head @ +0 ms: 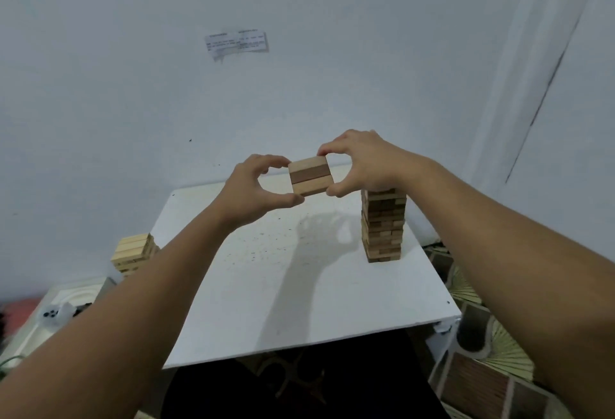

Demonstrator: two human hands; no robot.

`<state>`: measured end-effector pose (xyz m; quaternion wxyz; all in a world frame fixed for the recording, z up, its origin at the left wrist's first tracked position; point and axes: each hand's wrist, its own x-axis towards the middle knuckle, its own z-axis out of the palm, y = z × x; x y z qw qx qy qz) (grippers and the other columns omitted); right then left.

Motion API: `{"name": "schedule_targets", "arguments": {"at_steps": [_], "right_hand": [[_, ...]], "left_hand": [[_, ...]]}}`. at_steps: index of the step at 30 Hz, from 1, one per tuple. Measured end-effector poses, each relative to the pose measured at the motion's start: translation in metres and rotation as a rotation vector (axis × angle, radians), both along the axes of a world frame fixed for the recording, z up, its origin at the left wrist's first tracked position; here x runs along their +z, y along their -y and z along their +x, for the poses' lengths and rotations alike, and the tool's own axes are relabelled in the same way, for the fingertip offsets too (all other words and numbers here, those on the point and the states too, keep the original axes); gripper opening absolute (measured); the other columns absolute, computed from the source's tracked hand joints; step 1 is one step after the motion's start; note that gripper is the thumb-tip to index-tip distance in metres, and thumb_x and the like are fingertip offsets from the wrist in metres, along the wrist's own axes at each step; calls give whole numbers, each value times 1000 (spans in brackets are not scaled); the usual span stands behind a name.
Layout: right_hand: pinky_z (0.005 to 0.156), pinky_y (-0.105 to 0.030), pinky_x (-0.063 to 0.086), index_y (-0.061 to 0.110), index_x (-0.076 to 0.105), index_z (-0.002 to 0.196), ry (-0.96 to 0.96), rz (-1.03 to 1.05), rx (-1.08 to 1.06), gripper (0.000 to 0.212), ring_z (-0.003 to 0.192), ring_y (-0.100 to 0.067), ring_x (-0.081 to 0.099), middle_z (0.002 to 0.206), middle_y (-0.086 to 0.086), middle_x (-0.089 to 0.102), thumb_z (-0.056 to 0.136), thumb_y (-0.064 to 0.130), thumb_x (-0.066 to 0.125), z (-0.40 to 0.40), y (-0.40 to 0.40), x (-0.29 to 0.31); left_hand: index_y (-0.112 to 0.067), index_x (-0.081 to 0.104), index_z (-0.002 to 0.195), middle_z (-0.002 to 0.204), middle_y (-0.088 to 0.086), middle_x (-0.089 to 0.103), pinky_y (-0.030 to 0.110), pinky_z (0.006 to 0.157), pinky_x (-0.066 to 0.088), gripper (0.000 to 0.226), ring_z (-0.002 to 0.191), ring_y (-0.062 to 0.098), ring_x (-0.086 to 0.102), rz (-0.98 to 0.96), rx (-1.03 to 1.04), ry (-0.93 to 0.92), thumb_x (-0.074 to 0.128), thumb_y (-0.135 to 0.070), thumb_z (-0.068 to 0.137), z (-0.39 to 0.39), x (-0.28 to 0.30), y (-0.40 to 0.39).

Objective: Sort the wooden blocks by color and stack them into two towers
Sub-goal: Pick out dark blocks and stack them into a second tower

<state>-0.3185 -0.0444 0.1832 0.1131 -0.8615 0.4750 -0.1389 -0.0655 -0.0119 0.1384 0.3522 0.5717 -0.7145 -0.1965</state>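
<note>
Layer of three blocks (pixel 310 176), dark one in the middle, held in the air above the white table (pixel 299 285), long axes running left-right. My left hand (pixel 256 185) pinches its left edge, right hand (pixel 359 166) its right. Brown tower (pixel 382 225) lies just below-right, nearer my right; pale stack (pixel 133 254) far left.
</note>
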Motion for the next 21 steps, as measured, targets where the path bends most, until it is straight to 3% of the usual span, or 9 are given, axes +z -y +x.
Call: {"name": "schedule_targets", "arguments": {"at_steps": [3, 9, 13, 16, 21], "right_hand": [[105, -36, 26, 45, 55, 136, 24, 49, -45, 61, 126, -20, 40, 139, 3, 48, 80, 47, 79, -26, 4, 1], [113, -48, 37, 48, 53, 138, 104, 183, -137, 66, 136, -21, 38, 144, 9, 45, 79, 47, 81, -78, 8, -3], [105, -36, 35, 41, 54, 140, 171, 236, -142, 65, 137, -14, 38, 143, 10, 43, 82, 38, 82, -103, 12, -10], [104, -36, 35, 44, 52, 141, 181, 265, -164, 68, 139, -15, 38, 148, 8, 43, 81, 42, 83, -113, 17, -17], [108, -38, 36, 44, 54, 139, 212, 298, -155, 65, 137, -14, 38, 146, 9, 44, 82, 41, 83, -121, 20, -22]], "left_hand": [[-37, 64, 128, 132, -13, 57, 32, 94, 43, 63, 122, 10, 51, 15, -44, 7, 92, -44, 72, -25, 3, 11], [-36, 64, 127, 132, -11, 53, 21, 80, 41, 59, 121, 13, 49, 74, -117, 6, 90, -46, 75, -75, 1, 35], [-38, 65, 123, 131, -13, 54, 28, 86, 42, 57, 122, 11, 48, 122, -153, -22, 91, -46, 73, -97, 0, 46], [-38, 66, 123, 129, -13, 55, 32, 92, 43, 57, 122, 11, 48, 148, -166, -27, 92, -45, 72, -106, -2, 51], [-36, 67, 124, 129, -12, 55, 32, 89, 41, 57, 123, 13, 48, 181, -180, -26, 92, -42, 73, -113, -4, 55]]}}
